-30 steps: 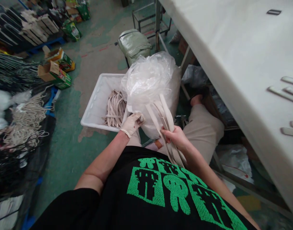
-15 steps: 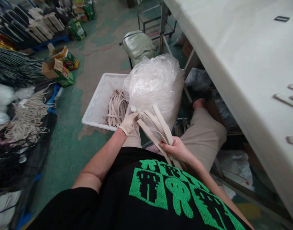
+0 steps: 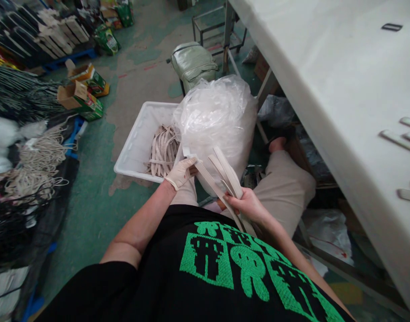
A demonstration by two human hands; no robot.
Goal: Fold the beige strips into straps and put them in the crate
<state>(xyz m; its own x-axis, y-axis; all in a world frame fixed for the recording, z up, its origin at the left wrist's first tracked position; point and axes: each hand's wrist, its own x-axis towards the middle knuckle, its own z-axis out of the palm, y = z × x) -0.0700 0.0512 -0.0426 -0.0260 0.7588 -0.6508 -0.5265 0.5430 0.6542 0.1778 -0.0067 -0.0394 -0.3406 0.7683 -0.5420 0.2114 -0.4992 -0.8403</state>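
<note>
Inventory, head view, as I read it from the remote station.

1. Left hand [image 3: 180, 173]: gloved, centre of view. Its fingers are pressed together, pinching the far end of one strap [image 3: 209, 181].
2. Right hand [image 3: 248, 205]: bare, just right of the left hand and nearer to me. It is closed around a bundle [image 3: 229, 172] of flat beige straps. Their far ends fan up toward the bag, and their near ends hang below the fist against the black shirt.
3. Pinched strap: runs slantwise between the two hands, and its near part joins the bundle in the right hand.
4. Bag [image 3: 218, 112]: clear plastic, stuffed, standing on the floor just beyond both hands.
5. Crate [image 3: 131, 147]: white, on the floor, touching the bag's left side. It holds a pile [image 3: 162, 150] of like straps.
6. Sack [image 3: 193, 62]: green-grey, beyond the bag.
7. Bench [image 3: 325, 67]: white top, right side, carrying pale strips [image 3: 397, 141] near its right edge.
8. Boxes [image 3: 79, 96]: open cardboard, far left on the floor.
9. Cords [image 3: 37, 163]: a pale heap, left, nearer than the boxes.
</note>
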